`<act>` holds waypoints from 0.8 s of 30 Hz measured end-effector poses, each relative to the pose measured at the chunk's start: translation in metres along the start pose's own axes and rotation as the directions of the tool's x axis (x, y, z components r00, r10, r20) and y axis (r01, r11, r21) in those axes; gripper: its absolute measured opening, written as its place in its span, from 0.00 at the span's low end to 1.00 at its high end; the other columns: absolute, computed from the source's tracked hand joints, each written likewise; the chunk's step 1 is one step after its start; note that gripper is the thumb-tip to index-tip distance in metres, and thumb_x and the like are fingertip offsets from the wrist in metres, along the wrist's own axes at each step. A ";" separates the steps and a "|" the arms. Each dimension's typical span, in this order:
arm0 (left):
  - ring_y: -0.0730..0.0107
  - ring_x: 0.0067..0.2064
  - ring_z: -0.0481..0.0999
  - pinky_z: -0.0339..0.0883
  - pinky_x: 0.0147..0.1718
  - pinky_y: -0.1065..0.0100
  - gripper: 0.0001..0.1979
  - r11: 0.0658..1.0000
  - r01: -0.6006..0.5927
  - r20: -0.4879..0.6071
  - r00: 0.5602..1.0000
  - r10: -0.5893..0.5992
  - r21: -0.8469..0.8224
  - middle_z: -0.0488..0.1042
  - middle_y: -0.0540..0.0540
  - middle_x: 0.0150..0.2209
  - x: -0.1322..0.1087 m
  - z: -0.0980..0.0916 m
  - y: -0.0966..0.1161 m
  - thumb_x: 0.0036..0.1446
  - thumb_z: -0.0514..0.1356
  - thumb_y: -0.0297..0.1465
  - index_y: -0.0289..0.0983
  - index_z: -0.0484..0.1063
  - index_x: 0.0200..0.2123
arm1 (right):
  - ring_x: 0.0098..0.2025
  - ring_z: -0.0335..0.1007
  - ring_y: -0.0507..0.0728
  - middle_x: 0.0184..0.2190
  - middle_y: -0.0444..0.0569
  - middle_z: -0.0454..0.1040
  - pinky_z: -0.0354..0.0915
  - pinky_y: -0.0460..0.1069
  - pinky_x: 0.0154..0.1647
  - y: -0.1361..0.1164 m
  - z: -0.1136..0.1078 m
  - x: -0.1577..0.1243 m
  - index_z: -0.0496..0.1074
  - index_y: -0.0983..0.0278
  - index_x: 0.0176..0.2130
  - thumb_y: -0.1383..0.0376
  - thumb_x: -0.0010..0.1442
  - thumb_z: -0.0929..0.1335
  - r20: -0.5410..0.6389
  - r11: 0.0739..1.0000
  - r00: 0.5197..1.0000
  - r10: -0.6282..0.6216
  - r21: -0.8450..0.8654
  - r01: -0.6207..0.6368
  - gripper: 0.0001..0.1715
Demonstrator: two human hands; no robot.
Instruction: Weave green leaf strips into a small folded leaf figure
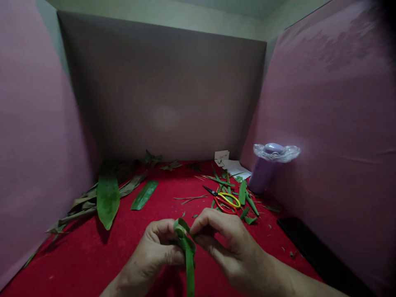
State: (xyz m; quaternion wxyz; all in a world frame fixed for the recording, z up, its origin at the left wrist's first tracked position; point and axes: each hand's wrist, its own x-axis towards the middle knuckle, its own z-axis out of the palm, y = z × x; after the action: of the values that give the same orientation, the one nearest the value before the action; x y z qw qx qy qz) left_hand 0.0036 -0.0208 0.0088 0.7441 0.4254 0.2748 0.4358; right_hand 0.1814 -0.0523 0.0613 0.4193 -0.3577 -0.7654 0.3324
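Observation:
A folded green leaf strip (187, 244) is held up over the red cloth at the bottom middle, looped at its top with a long tail hanging down. My left hand (156, 247) pinches it from the left between thumb and fingers. On the other side my right hand (227, 243) has thumb and forefinger closed at the edge of the loop; the fingertips appear to grip the strip there. Just beyond my right hand lie scissors (224, 199) with one red and one yellow handle, blades parted slightly, among leaf scraps.
Red cloth (77, 264) covers the table between pink side walls. A broad leaf (108, 198) and dry leaves lie left, near a cut leaf piece (144, 195). To the right stand a purple bottle (262, 173) with clear plastic, white paper (236, 168) and a flat black object (318, 251).

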 end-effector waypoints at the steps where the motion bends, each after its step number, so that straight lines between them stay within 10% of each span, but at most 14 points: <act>1: 0.75 0.19 0.71 0.70 0.21 0.71 0.11 1.000 -0.003 0.001 1.000 0.003 0.003 0.75 0.50 0.20 0.000 0.000 0.000 0.30 0.73 0.27 0.36 0.77 0.23 | 0.30 0.64 0.49 0.29 0.44 0.70 0.61 0.44 0.33 0.000 0.000 0.000 0.69 0.66 0.34 0.77 0.57 0.63 -0.001 1.000 1.000 -0.007 -0.009 0.007 0.09; 24: 0.70 0.23 0.75 0.68 0.21 0.73 0.10 0.999 -0.040 0.033 0.999 0.041 -0.018 0.78 0.49 0.22 0.000 0.004 0.001 0.32 0.73 0.26 0.37 0.78 0.23 | 0.23 0.56 0.47 0.21 0.40 0.62 0.54 0.43 0.23 -0.001 0.010 0.002 0.65 0.66 0.30 0.64 0.58 0.64 0.088 0.822 0.943 0.321 0.468 -0.324 0.08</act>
State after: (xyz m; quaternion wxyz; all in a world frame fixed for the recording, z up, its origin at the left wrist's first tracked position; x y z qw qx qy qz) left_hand 0.0058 -0.0221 0.0118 0.7433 0.4316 0.2498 0.4459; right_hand 0.1718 -0.0537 0.0589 0.4298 -0.3670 -0.5897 0.5770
